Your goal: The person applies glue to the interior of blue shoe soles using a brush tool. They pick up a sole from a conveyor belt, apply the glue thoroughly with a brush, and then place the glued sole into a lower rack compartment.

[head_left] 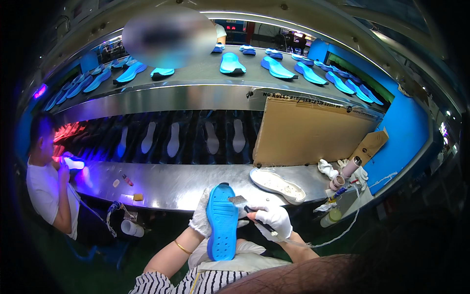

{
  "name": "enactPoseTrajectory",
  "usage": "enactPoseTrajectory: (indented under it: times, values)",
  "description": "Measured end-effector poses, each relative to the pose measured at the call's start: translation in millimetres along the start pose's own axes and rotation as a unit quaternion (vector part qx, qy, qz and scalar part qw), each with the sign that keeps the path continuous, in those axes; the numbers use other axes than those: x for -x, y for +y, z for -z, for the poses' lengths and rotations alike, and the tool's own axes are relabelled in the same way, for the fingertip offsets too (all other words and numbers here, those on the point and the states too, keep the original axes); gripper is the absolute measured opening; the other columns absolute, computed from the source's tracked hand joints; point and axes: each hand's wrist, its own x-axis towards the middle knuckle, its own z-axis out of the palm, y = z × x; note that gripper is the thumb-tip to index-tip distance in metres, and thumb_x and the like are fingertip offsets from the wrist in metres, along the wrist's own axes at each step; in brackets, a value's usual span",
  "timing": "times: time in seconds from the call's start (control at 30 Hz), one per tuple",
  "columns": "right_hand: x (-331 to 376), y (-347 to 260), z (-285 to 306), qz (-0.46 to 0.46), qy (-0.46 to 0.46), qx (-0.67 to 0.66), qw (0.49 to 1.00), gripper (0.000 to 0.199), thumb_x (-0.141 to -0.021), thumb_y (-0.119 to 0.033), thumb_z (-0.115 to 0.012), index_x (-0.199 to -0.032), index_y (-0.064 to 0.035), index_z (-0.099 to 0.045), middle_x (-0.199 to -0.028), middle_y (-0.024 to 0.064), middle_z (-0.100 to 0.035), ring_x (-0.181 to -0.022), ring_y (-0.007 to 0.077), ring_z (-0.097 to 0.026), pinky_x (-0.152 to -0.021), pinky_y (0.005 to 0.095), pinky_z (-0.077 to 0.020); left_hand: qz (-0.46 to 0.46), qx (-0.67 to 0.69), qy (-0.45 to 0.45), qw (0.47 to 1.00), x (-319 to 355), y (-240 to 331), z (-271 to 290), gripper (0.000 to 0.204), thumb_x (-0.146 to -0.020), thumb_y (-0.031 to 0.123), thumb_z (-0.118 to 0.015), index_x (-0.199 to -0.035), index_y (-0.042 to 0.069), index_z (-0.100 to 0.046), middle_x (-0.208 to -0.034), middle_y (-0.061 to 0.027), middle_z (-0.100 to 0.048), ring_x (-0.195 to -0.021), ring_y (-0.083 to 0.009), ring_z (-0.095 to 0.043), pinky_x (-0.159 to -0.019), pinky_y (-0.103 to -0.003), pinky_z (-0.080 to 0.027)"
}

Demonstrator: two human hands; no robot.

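I see the left hand [200, 215] gripping a blue sole [223, 228], the right hand [272, 219] clasping a brush [238, 200] at its 1 o'clock; a slip might smear the edge.

I see one blue sole [222, 221]: long, molded, black toe tip, crosswise grooves at the forefoot, round holes at the heel. Held up lengthwise, toe at top, heel lowest, patterned face to camera. Flat brush-like tool [238, 200], dark handle, slants across its right forefoot edge, head inward; can't tell if they touch.
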Motion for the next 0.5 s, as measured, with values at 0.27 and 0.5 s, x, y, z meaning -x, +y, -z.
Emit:
enactPoseTrajectory:
  times: [0.27,0.5]
  values:
    - [-16.7,7.1,-15.0,0.231,-0.037,0.174,0.956,0.020,-0.072,-0.003,-0.069,-0.091,-0.0001,-0.064,-0.085,0.0123,-0.063,-0.070,0.0175,-0.062,-0.059,0.0240,-0.0481,-0.099,-0.108,0.031,0.989,-20.4,-7.6,9.9,0.073,-0.085,0.064,-0.032,-0.123,0.002,-0.044,-0.113,-0.0241,-0.053,-0.100,-0.0358,-0.055,-0.088,-0.047,-0.046]
    - [-1.5,12.0,-27.5,0.153,-0.025,0.005,0.988,0.031,-0.062,0.005,-0.072,-0.091,-0.0047,-0.066,-0.085,0.0132,-0.064,-0.074,0.0230,-0.063,-0.066,0.0274,-0.0504,-0.087,-0.094,0.039,0.991,-20.4,-6.9,16.8,0.079,-0.083,0.066,-0.033,-0.125,0.000,-0.042,-0.114,-0.0247,-0.053,-0.099,-0.0380,-0.056,-0.087,-0.047,-0.046]
